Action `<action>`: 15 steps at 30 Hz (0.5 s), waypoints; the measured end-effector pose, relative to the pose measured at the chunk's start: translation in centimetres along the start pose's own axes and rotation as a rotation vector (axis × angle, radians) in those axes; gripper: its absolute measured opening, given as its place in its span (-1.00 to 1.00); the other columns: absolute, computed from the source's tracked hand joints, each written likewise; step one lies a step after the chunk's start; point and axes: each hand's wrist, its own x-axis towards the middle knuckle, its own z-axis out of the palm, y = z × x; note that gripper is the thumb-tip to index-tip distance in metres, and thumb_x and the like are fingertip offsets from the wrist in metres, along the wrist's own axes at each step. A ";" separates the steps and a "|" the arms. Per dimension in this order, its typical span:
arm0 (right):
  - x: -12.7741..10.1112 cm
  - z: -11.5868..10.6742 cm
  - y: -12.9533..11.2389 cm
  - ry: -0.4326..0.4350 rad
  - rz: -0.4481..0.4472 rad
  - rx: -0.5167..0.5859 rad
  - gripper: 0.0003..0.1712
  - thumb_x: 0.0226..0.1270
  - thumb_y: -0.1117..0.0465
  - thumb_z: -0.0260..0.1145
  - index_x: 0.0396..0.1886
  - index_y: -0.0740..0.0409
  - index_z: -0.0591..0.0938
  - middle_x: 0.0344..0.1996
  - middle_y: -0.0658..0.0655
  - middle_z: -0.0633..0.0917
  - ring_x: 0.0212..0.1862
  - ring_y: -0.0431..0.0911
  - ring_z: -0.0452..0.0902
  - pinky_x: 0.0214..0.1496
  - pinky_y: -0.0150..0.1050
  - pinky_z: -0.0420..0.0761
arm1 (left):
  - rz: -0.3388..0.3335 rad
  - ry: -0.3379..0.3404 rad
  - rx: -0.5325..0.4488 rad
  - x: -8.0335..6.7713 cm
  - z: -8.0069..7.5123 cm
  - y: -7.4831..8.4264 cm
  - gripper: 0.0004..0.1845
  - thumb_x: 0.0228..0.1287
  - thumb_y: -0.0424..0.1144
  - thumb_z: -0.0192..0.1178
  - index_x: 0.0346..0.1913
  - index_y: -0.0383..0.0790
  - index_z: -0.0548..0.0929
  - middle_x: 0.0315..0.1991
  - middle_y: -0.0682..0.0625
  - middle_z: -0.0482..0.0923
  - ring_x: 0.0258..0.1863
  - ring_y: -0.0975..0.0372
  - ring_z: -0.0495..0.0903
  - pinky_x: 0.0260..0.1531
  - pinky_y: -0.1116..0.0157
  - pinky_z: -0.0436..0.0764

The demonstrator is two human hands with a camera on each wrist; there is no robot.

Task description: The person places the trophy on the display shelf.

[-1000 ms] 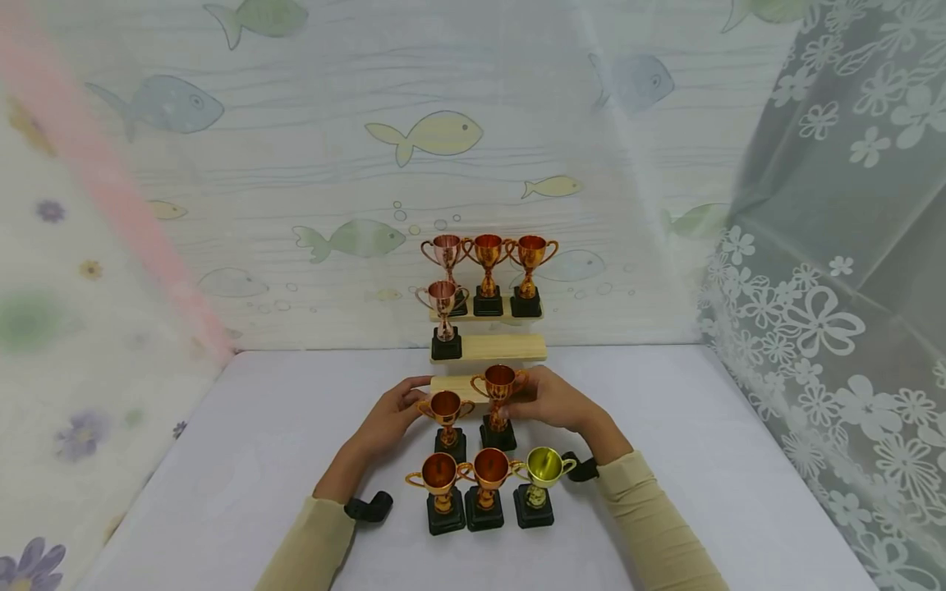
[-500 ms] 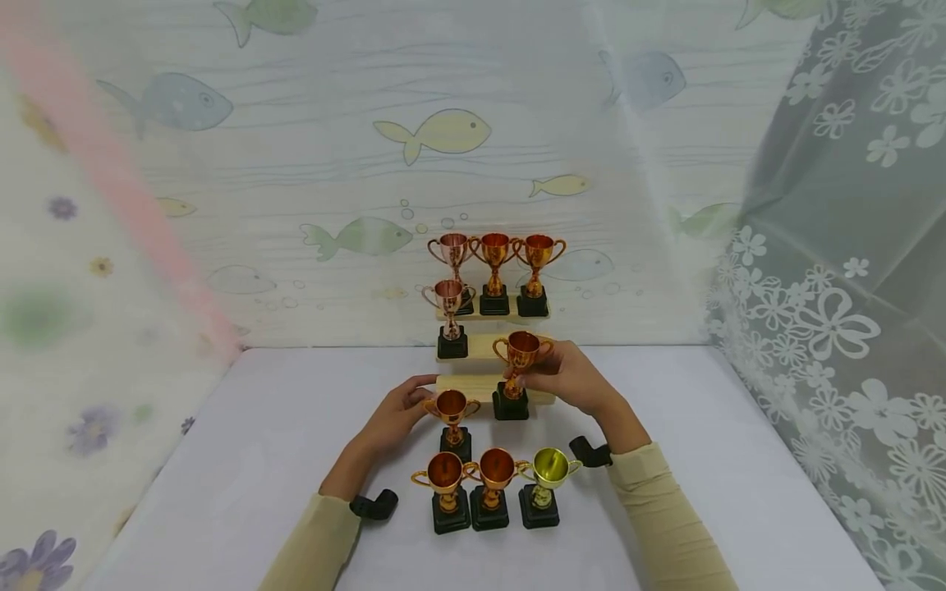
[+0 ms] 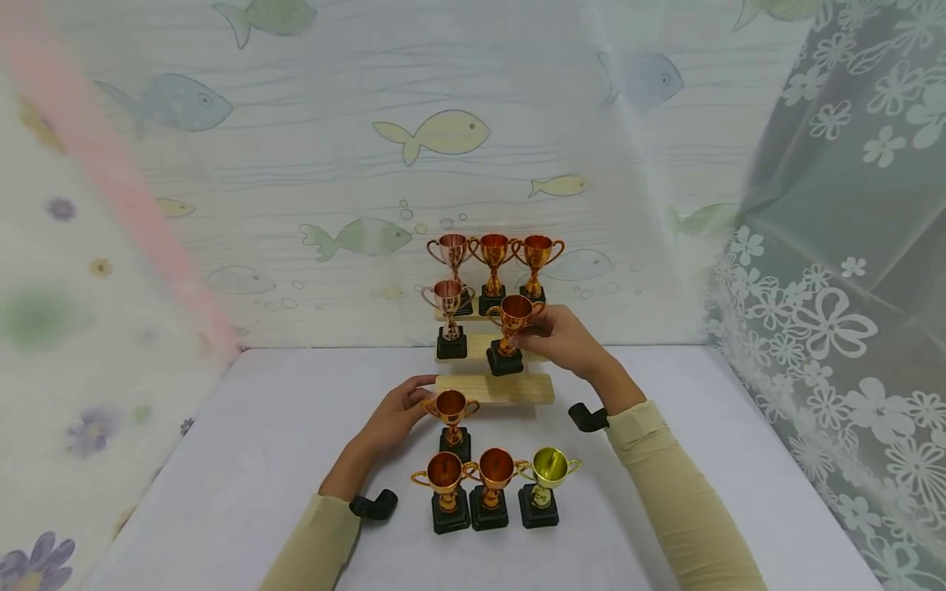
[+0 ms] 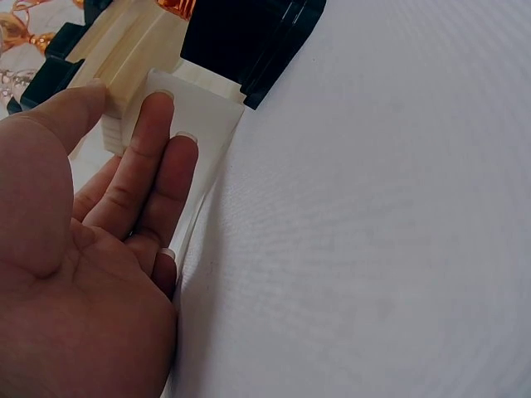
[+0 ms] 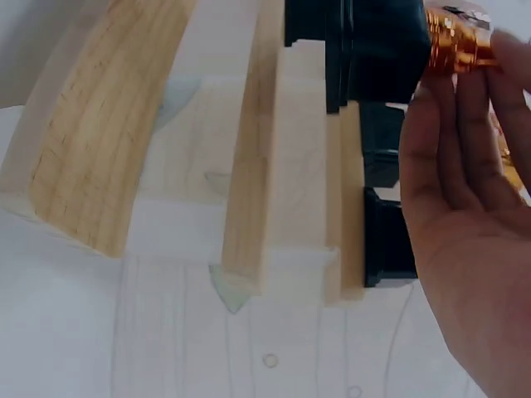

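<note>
Stand: wooden, three stepped boards (image 3: pixel 495 390) on a white support, set on a white-covered table (image 3: pixel 296 460); landmark for all entries.
Held trophy: orange-gold two-handled cup (image 3: pixel 516 313) on a square black base, slightly tilted, at the right half of the stand's middle board; contact between base and board cannot be told.
Right hand: at the stand's right side (image 3: pixel 565 341), thumb and fingers holding the stem of the held trophy.
Left hand: at the left end of the stand's lowest board (image 3: pixel 394 416), fingers loosely extended, thumb touching the board end, fingertips by the white support.
Middle-board trophy: one, rose-toned (image 3: pixel 449 318), upright at the stand's left end.
Top-board trophies: three upright side by side on the stand; rose-toned at left (image 3: pixel 452 250), orange-gold at centre (image 3: pixel 493 254) and right (image 3: pixel 538 254).
Single table trophy: orange-gold (image 3: pixel 452 414), upright just before the stand's left part, near the left hand.
Front-row trophies: three upright, furthest forward of the stand; two orange-gold (image 3: pixel 446 484) (image 3: pixel 496 480), then one yellow-gold (image 3: pixel 548 476) at right.
Backdrop: pale fish-print curtain (image 3: pixel 332 164) behind the stand.
</note>
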 end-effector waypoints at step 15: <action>2.1 1.5 0.9 0.158 0.079 -0.032 -0.71 0.46 0.34 0.44 0.09 0.38 0.75 0.01 0.30 0.77 -0.02 -0.01 0.74 0.01 -0.20 0.68 | 0.006 -0.012 -0.025 0.0 -0.1 -0.1 -0.48 0.63 -0.23 0.19 0.54 -0.14 0.42 0.08 -0.07 0.75 0.07 0.22 0.67 0.10 0.38 0.49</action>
